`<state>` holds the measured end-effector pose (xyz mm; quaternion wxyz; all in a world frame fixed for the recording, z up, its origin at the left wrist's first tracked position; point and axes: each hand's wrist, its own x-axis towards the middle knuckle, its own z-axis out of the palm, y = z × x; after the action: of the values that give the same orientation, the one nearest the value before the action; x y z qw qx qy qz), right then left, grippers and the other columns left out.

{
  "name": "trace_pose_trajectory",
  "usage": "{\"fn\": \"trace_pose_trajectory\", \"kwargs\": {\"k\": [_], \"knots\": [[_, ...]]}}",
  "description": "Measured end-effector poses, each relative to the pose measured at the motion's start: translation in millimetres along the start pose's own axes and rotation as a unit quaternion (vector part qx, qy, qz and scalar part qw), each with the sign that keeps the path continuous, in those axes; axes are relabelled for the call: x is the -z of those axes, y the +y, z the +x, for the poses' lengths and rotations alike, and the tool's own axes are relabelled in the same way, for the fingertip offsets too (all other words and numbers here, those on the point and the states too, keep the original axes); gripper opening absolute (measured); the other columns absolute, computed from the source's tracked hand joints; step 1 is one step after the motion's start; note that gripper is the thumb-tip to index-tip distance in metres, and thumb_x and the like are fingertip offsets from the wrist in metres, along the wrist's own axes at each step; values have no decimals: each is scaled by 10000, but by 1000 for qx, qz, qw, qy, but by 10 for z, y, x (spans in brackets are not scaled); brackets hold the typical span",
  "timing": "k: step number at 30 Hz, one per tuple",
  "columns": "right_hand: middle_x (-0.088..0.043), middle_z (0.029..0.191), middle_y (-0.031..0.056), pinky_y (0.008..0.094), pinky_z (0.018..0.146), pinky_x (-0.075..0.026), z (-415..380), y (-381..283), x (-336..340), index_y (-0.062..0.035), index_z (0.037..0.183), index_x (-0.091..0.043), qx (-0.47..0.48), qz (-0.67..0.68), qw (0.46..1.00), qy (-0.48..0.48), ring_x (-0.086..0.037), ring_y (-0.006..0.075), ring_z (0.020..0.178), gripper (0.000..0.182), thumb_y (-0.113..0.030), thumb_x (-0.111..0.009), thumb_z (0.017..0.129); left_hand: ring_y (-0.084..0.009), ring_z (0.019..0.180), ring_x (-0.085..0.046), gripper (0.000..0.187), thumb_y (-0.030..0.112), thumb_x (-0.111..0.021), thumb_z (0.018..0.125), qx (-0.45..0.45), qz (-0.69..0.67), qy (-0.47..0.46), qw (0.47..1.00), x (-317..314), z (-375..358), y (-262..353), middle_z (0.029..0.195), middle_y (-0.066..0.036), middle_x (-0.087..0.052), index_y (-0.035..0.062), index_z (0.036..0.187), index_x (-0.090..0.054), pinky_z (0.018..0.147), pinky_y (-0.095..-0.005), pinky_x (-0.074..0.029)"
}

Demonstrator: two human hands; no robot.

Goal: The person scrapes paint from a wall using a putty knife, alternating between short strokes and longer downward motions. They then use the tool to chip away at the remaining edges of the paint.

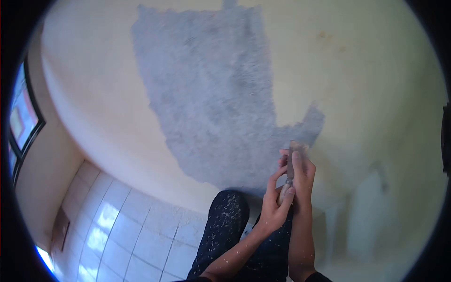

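A scraper (290, 164) with a flat metal blade and a pale handle points up toward the wall. Its handle is in my left hand (276, 204), fingers wrapped round it. My right hand (303, 170) grips the blade part, thumb lying along it. The blade's tip is at the lower edge of a small side arm of the grey bare patch (216, 89). Around that patch the wall keeps its cream paint (338, 66). Whether the blade touches the wall is hard to tell.
My legs in dark trousers (225, 235), speckled with pale flakes, are below the wall. White floor tiles (136, 230) lie at the lower left. A dark-framed window (26, 113) is at the far left. Whitish smears (366, 211) mark the wall at the lower right.
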<state>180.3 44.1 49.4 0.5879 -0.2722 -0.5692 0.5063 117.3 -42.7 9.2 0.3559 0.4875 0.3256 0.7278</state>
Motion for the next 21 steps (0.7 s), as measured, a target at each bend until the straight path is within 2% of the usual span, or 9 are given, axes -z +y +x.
{"fn": "trace_pose_trajectory", "kwargs": {"k": [2, 5, 9, 10, 13, 16, 19, 20, 21], "knots": [[-707, 895, 96, 302, 750, -533, -104, 75, -105, 59, 1144, -741, -33, 21, 999, -34, -666, 154, 843, 418, -314, -559, 1096, -45, 667, -527, 538, 101, -524, 1067, -64, 45, 42, 996, 126, -29, -80, 826, -44, -650, 52, 1578, -362, 618, -220, -398], [-695, 893, 90, 319, 780, -526, -132, 123, -286, 63, 1135, -739, -22, 28, 998, -51, -659, 160, 848, 451, -345, -552, 1087, -35, 690, -541, 507, 99, -524, 1058, -30, 99, 42, 994, 392, -86, 125, 800, -41, -676, 41, 1553, -430, 626, -220, -401], [-676, 951, 111, 371, 836, -533, -189, 86, -456, 53, 1177, -708, -80, 118, 986, -88, -652, 214, 898, 571, -483, -546, 1066, -53, 631, -540, 536, 67, -586, 1020, -86, 187, 32, 978, 623, -103, 280, 724, -35, -638, 49, 1544, -479, 606, -228, -416], [-662, 1025, 126, 393, 851, -544, -186, 134, -476, 58, 1210, -683, -72, 107, 988, -89, -646, 236, 938, 656, -557, -513, 1060, -57, 618, -539, 549, 55, -614, 1003, -123, 184, 36, 975, 647, -78, 230, 716, -39, -630, 59, 1540, -498, 610, -235, -423], [-646, 1070, 133, 408, 874, -558, -192, 221, -455, 79, 1287, -623, -78, 171, 978, -89, -648, 236, 973, 585, -459, -552, 1070, -82, 638, -571, 550, 79, -606, 1020, -86, 183, 22, 979, 679, -76, 203, 736, -62, -646, 54, 1550, -459, 648, -259, -455], [-635, 1089, 141, 387, 854, -577, -186, 197, -434, 39, 1413, -545, -54, 107, 992, 46, -662, 219, 971, 467, -255, -623, 1058, -148, 660, -635, 566, 96, -583, 1040, -27, 156, 28, 987, 569, -61, 140, 781, -91, -688, 56, 1572, -393, 701, -284, -485], [-631, 1096, 146, 347, 830, -588, -186, 209, -374, -27, 1503, -481, 84, 10, 989, 124, -671, 199, 968, 512, -49, -642, 1017, -290, 774, -728, 573, 80, -528, 1062, 11, 219, -19, 976, 480, -56, 166, 941, -176, -740, 39, 1590, -311, 762, -346, -530], [-642, 1091, 122, 306, 798, -577, -195, 218, -357, -69, 1516, -510, 118, -23, 983, 139, -675, 170, 940, 535, -21, -663, 1005, -332, 866, -729, 577, 62, -509, 1062, 1, 216, -23, 976, 447, -55, 117, 1058, -212, -713, 25, 1594, -289, 809, -367, -538], [-649, 1071, 108, 299, 794, -571, -218, 184, -337, -63, 1509, -523, 124, -72, 983, 118, -674, 162, 928, 527, -33, -672, 1004, -374, 957, -730, 582, 44, -491, 1061, -8, 214, -26, 976, 426, -71, 42, 1175, -247, -686, 11, 1597, -266, 857, -388, -546]]}}
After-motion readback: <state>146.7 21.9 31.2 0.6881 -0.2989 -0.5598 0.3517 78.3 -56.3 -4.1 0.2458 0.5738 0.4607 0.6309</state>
